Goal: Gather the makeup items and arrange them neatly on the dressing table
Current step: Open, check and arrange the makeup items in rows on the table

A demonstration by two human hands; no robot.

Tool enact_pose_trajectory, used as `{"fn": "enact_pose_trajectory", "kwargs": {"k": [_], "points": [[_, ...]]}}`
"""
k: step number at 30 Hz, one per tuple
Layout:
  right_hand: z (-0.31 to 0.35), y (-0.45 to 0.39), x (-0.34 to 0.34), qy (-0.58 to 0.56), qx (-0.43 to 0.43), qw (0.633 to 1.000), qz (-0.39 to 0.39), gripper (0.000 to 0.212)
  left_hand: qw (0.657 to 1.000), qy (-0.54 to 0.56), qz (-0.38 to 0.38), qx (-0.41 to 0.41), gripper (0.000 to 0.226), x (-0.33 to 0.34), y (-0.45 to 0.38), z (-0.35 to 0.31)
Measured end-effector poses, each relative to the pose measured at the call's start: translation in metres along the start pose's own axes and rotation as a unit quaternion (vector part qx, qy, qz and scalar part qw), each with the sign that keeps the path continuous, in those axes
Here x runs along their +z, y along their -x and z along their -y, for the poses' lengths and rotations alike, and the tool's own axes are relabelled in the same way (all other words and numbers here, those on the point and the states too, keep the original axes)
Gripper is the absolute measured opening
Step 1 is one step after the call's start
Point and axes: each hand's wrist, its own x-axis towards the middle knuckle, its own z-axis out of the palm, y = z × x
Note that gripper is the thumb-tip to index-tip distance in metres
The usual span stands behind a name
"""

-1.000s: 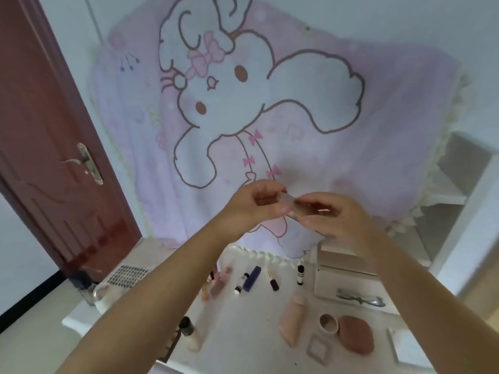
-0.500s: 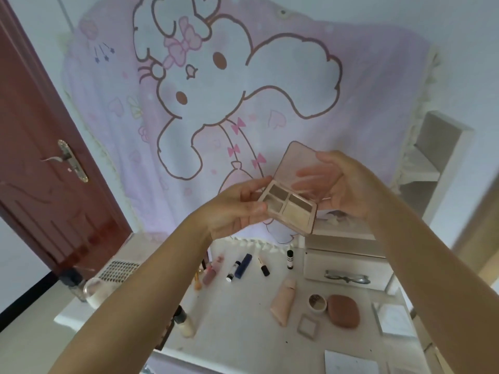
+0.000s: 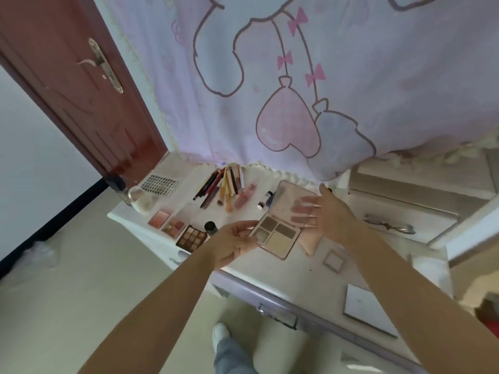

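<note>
From the head view, the left hand pinches the open palette by its nine o'clock edge above the dressing table, right hand spread behind the lid, which is probably light, rigid and hinge-fragile.

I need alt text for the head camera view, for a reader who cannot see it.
A person's left hand holds an open four-pan powder palette above a white dressing table, while the right hand supports its clear lid. Pencils and brushes lie in a row behind.

curtain: lilac (pink bows) | door: red-brown | palette: beige-brown
</note>
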Motion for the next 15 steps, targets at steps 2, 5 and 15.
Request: {"fn": "enact_pose_trajectory", "kwargs": {"k": [2, 5, 15], "points": [[-0.027, -0.016, 0.011, 0.003, 0.030, 0.999, -0.014, 0.045, 0.998, -0.035, -0.048, -0.021, 0.040, -0.021, 0.004, 0.024], [-0.060, -0.039, 0.027, 0.053, 0.070, 0.996, -0.019, 0.043, 0.980, -0.166, -0.094, -0.045, 0.049, -0.045, 0.007, 0.055], [-0.095, -0.088, 0.062, 0.079, 0.113, 0.987, -0.089, 0.044, 0.928, -0.323, -0.176, -0.062, 0.044, -0.084, -0.012, 0.073]]}}
